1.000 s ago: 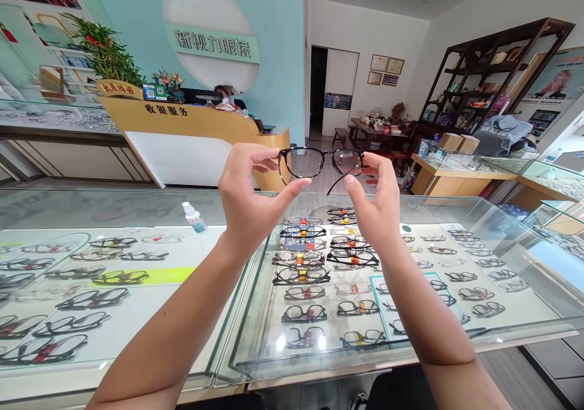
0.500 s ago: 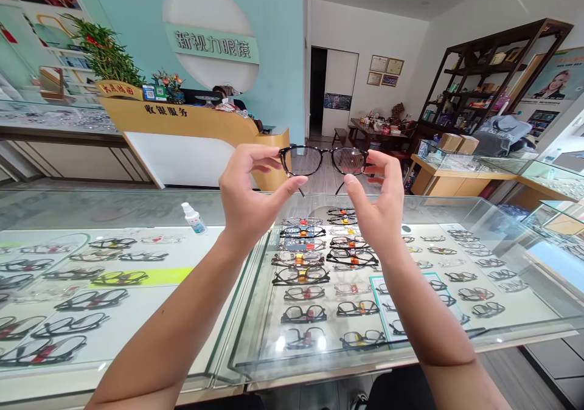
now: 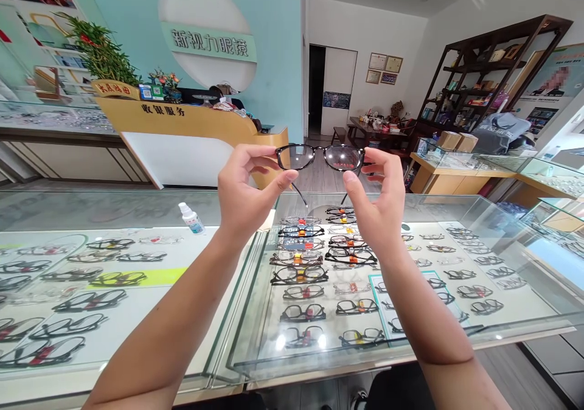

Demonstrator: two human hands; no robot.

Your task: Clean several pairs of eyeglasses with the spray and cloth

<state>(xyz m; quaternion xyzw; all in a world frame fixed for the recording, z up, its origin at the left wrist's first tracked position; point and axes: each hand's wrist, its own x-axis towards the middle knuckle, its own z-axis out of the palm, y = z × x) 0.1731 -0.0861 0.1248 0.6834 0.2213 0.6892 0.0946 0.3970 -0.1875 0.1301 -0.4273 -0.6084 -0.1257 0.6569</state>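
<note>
A pair of black-framed eyeglasses point(image 3: 319, 148) is held up in front of me, above the glass counter. My left hand point(image 3: 249, 188) pinches its left end between thumb and fingers. At the other end my right hand point(image 3: 376, 197) grips the frame the same way. Both temples are unfolded and slope down below the lenses. Small red lettering shows on the right lens. Under my hands, rows of eyeglasses point(image 3: 303, 274) lie inside the display case, several with red, yellow or orange tags.
A glass display case point(image 3: 255, 288) spans the front. On its left part stands a white spray bottle point(image 3: 190, 218). Behind are a yellow and white cashier desk point(image 3: 182, 154), a dark wooden shelf point(image 3: 479, 75), and cardboard boxes point(image 3: 458, 142) on another glass counter.
The eyeglasses have tilted in my hands, so the temples hang lower and longer in view and red lettering shows on the right lens. Both hands keep their hold.
</note>
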